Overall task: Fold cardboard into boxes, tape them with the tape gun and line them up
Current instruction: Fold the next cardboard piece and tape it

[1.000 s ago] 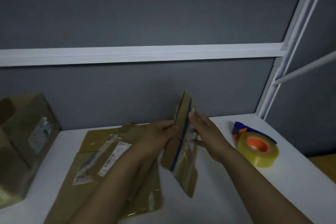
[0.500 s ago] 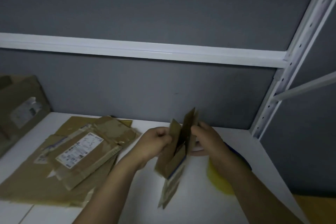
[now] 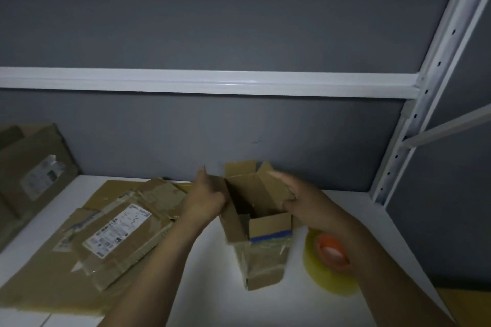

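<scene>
At the far left I saw a made-up box (image 3: pixel 34 167) against the wall, and beside it a pile of flattened cardboard (image 3: pixel 119 223) on the white table (image 3: pixel 207 287). The left hand (image 3: pixel 204 199) curled its fingers round the left wall of the small box (image 3: pixel 269 225). That box sat right of centre, its long axis roughly upright, with its open mouth pointing up at me and its flaps splayed. The right hand (image 3: pixel 310 207) lay against the right flap, blurred, so I could not tell whether it gripped. The tape roll (image 3: pixel 329 265) lay just right of the box.
</scene>
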### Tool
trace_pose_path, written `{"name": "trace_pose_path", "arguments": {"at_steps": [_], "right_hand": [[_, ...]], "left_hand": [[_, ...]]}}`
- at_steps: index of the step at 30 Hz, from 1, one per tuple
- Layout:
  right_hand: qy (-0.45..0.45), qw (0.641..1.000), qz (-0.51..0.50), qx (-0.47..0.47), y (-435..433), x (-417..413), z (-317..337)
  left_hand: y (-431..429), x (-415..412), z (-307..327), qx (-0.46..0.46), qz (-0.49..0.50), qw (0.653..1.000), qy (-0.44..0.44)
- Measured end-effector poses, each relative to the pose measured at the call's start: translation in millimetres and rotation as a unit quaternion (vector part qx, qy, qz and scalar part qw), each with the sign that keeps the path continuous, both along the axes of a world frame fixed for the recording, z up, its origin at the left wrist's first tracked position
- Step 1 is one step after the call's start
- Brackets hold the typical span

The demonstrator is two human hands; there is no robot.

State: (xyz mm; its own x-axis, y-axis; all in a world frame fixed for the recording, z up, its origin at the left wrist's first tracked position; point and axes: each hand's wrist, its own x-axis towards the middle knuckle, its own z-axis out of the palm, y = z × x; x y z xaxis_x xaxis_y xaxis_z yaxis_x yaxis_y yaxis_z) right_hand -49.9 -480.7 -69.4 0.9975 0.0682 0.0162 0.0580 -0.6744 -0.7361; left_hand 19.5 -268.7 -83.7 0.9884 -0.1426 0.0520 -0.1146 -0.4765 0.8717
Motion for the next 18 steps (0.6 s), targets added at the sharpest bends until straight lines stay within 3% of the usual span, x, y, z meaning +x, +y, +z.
{"name": "trace_pose_path", "arguments": {"at_steps": [3,5,7,12,15,18], "right_hand": [[-0.015,0.998,-0.019,-0.053,-1,-2,0],[0.009,1.0,-0.026,-0.001,-4,-11,6],[0.053,0.998,-0.001,0.044,-11,-19,8],[0.051,0.988,0.005,-0.143,-11,-19,2],[0.038,0.98,-0.012,-0.195,-7,-17,5],[0.041,0.978,-0.025,-0.204,-14,-16,5]], "left_hand": [[2,13,-4,0.053,-0.069,0.996,-0.016],[3,22,-6,0.077,-0.127,0.989,-0.027],[3,29,-6,0.029,-0.159,0.987,-0.018],[2,43,-16,0.093,-0.182,0.972,-0.112],[10,47,-8,0.103,-0.255,0.958,-0.085],[24,54,5,0.184,-0.364,0.912,-0.048]]}}
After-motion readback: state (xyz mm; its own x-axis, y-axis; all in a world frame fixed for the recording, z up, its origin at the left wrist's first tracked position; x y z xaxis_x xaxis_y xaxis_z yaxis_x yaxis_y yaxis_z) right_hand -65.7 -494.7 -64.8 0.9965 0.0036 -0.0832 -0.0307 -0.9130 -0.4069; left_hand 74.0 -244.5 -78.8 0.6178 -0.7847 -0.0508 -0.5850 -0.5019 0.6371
